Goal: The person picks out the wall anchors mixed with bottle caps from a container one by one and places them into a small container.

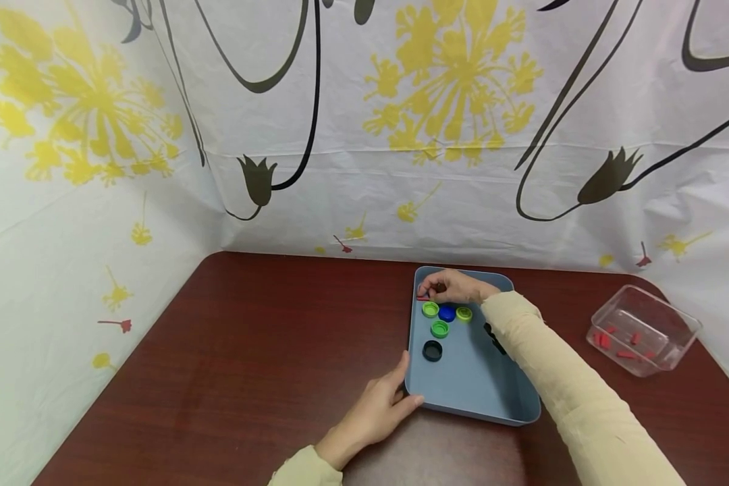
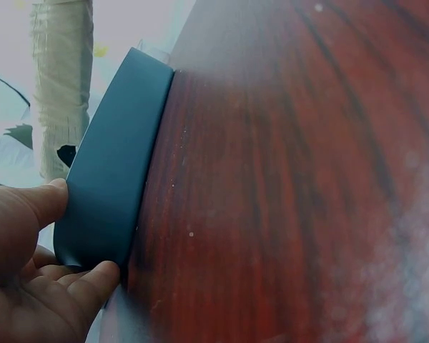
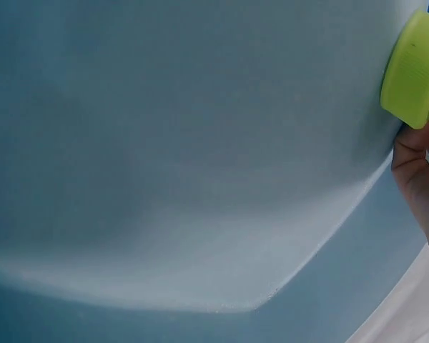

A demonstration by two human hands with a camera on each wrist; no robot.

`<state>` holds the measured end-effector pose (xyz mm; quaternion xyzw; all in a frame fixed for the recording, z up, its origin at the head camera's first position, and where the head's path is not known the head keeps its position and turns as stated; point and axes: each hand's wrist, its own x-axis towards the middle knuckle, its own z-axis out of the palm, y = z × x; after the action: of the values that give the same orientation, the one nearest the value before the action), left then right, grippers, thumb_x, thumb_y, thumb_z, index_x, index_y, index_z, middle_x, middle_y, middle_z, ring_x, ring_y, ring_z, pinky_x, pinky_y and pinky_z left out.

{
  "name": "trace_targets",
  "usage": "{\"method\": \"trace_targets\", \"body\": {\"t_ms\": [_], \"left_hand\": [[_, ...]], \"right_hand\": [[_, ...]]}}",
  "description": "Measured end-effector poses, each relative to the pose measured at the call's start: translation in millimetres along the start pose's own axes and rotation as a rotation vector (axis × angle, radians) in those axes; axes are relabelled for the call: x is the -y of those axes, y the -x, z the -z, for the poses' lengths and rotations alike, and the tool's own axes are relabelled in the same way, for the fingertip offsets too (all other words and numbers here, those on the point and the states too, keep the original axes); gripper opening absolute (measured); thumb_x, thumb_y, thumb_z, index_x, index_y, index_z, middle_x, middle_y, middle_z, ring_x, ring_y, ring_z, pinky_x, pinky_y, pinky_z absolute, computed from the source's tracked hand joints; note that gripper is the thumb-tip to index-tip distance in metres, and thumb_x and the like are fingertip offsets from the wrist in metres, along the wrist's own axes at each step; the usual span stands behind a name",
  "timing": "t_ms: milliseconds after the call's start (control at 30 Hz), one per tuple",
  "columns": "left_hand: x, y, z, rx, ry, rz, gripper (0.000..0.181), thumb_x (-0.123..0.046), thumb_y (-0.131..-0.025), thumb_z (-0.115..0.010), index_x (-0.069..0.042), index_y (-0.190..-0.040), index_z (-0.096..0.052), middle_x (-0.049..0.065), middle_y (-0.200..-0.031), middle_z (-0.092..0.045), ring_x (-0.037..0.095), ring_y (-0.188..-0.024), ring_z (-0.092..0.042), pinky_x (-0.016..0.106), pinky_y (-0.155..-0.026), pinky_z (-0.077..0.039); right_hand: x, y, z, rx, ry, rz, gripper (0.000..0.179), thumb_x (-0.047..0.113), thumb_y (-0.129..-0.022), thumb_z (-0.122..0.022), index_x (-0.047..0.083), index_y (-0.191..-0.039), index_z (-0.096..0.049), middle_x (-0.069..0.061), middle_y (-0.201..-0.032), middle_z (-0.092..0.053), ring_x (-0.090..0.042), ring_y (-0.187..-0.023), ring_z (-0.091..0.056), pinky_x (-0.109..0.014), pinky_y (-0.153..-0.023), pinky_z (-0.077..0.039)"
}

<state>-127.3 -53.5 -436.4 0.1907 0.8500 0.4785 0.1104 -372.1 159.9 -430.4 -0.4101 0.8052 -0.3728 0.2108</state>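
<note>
In the head view a blue-grey tray (image 1: 474, 378) lies on the table. My left hand (image 1: 373, 408) grips its near left corner; the left wrist view shows the thumb on one edge of the tray wall (image 2: 118, 150) and the fingers at the other. At the far left corner, inside the tray, the curled fingers of my right hand (image 1: 455, 286) pinch a small red piece (image 1: 422, 298). Close by are a light green bottle cap (image 1: 430, 310), a blue cap (image 1: 447, 314), a yellow-green cap (image 1: 464, 314) and a green cap (image 1: 440, 329). Nearer me sits a black cap (image 1: 433, 351).
To the right of the tray stands a clear plastic box (image 1: 674, 347) with several small red pieces (image 1: 604, 339) in it. The brown wooden table (image 1: 249, 351) meets a patterned cloth (image 1: 352, 121) at the back and left. My right sleeve crosses over the tray's right wall.
</note>
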Motion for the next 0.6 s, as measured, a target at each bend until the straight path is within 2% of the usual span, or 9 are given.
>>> {"method": "trace_targets", "body": {"t_ms": [600], "left_hand": [[-2.0,2.0,1.5,-0.006,0.018,0.019,0.073,-0.030,-0.095,-0.056,-0.005,-0.151,-0.015,0.014,-0.154,-0.023,0.027,-0.119,-0.054,0.027,-0.092,-0.051]], "right_hand": [[1.8,-1.6,-0.1,-0.022,0.038,-0.019,0.014,-0.006,-0.087,-0.059,-0.001,-0.098,-0.066,-0.014,-0.083,-0.060,-0.014,-0.070,-0.049,-0.022,-0.066,-0.044]]}}
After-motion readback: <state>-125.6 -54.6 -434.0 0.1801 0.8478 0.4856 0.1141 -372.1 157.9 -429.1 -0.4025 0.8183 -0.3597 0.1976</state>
